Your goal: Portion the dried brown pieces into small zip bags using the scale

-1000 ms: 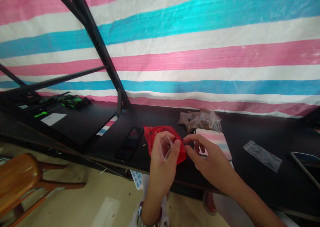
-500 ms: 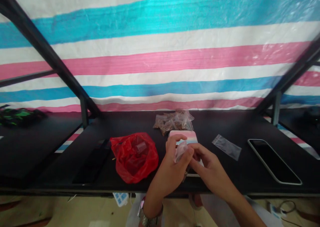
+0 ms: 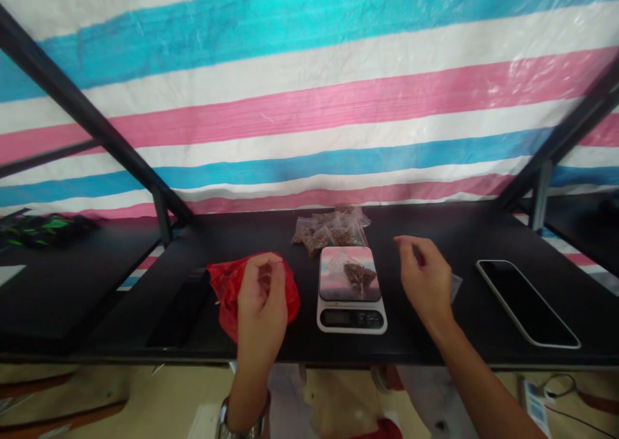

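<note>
On the kitchen scale lies a small clear zip bag of brown dried bits, apart from both hands. My left hand is in front of the red plastic bag and hides part of it. Its thumb and fingers come together at the top; whether anything small is between them is hidden. To the right of the scale, my right hand is loosely closed, thumb against the curled fingers, with nothing visible in it. An empty clear zip bag shows partly behind that hand.
Several filled zip bags are heaped behind the scale. A white-edged phone lies at the right, and a dark flat object at the left. Black slanted posts flank the table, with a striped sheet behind.
The small zip bag that was between both hands now rests on the scale. My hands have parted, the left moving over the red bag and the right toward the empty zip bag.
</note>
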`<state>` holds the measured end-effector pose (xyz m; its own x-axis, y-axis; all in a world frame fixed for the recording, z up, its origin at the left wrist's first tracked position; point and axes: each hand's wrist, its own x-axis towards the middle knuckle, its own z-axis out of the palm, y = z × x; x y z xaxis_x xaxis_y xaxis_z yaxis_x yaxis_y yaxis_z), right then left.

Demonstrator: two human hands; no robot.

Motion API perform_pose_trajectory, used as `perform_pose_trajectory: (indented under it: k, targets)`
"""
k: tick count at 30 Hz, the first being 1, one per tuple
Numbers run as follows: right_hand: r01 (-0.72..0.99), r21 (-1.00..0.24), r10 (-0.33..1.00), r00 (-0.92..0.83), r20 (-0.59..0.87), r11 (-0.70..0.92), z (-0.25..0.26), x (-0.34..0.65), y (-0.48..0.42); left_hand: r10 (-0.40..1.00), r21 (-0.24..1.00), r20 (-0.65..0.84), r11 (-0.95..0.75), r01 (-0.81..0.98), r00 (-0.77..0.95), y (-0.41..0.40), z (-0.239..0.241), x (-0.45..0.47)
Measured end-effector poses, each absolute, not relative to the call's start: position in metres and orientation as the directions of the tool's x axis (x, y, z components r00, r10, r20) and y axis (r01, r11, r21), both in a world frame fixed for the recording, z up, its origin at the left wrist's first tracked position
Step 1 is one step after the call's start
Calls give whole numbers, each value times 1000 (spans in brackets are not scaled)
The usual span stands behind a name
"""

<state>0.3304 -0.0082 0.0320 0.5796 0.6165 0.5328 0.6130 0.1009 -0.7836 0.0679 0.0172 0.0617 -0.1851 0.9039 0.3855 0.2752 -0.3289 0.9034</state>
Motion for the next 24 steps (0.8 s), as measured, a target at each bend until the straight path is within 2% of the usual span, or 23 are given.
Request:
perform_pose_trajectory:
  k: [3, 5, 8, 9, 13, 18, 24]
  targets:
    - [511, -857, 459, 747, 481, 67, 33, 346, -14, 821, 873, 459, -346, 345, -339, 0, 64, 47]
    - [451, -890, 436, 788, 435, 71, 33, 348, -14, 775, 865, 467, -300, 402, -427, -21, 46, 40]
    - [385, -918, 441, 810, 386, 94, 31, 343, -13, 727, 835, 449, -134, 534, -519, -57, -1, 39]
    - [364, -925, 444, 816, 371, 104, 30, 340, -13, 718, 794, 468, -86, 602, -515, -68, -18, 40]
    - [302, -946, 462, 827, 322, 119, 26, 334, -14, 662, 585, 639, -88, 806, -391, -93, -58, 42]
    - [271, -954, 467, 833, 298, 126, 29, 335, -15, 739, 501, 576, 18, 865, -349, -85, -54, 35]
    - [226, -966, 478, 840, 258, 123, 31, 337, -15, 806, 481, 583, -241, 843, -102, -69, -38, 28]
